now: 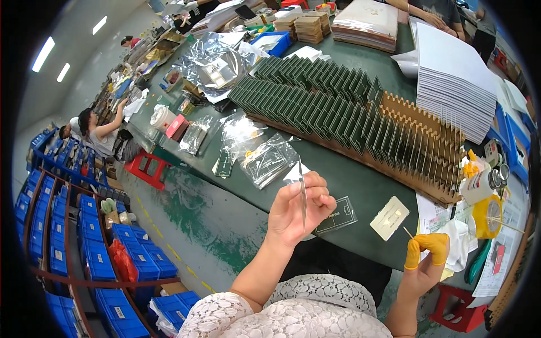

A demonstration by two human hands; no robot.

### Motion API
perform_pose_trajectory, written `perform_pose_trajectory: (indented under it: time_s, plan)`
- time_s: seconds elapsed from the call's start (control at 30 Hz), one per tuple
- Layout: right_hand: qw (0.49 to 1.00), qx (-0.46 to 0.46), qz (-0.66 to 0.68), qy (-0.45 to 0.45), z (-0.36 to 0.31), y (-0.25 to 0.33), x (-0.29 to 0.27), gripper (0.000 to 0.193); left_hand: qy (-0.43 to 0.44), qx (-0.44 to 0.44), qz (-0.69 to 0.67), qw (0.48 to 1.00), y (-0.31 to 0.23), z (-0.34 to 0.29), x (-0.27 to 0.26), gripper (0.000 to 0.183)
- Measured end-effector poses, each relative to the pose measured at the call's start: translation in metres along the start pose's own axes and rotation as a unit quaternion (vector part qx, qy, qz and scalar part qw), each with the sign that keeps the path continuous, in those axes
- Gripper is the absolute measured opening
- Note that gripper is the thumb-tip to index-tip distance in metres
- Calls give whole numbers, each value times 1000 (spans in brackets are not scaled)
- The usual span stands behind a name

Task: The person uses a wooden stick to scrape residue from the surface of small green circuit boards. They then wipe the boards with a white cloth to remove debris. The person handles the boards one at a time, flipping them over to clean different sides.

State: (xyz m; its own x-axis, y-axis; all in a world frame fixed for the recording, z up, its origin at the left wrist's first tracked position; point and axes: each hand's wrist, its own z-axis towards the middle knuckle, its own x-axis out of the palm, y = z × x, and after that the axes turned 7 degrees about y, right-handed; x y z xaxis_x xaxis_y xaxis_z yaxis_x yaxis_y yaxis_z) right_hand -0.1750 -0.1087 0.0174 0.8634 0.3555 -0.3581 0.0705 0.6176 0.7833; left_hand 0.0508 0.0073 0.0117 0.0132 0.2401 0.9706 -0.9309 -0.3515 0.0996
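My left hand (287,213) is raised over the table's near edge. It pinches a thin flat plate (304,197), seen almost edge-on, so its face is hidden. My right hand (424,262), with yellow finger cots on the thumb and fingers, grips a thin pointed stick (408,231) whose tip points up and left, apart from the plate. Between the hands on the green table lie a cream card (390,218) with a gold-toned mark and a dark green card (337,215) with white lines, partly behind my left hand.
A long wooden rack (431,119) holds many upright green cards. Plastic-bagged cards (269,160) lie to the left. At right stand a bottle (476,188), a yellow tape roll (488,217) and a tall stack of white sheets (453,73). Blue bins (115,310) fill shelves at lower left.
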Motion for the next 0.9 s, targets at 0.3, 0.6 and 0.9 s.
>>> perform_pose_trajectory:
  time_s: [0.3,0.6,0.9]
  plan:
    - [998,41,35,30,4,-3,1,15,-151,59,252,954,4,-1,8,27]
    - [952,132,276,14,8,-6,-8,20,-94,88,617,776,27,-7,5,27]
    - [973,104,205,-13,8,-7,-13,17,5,-109,763,637,8,8,40,19]
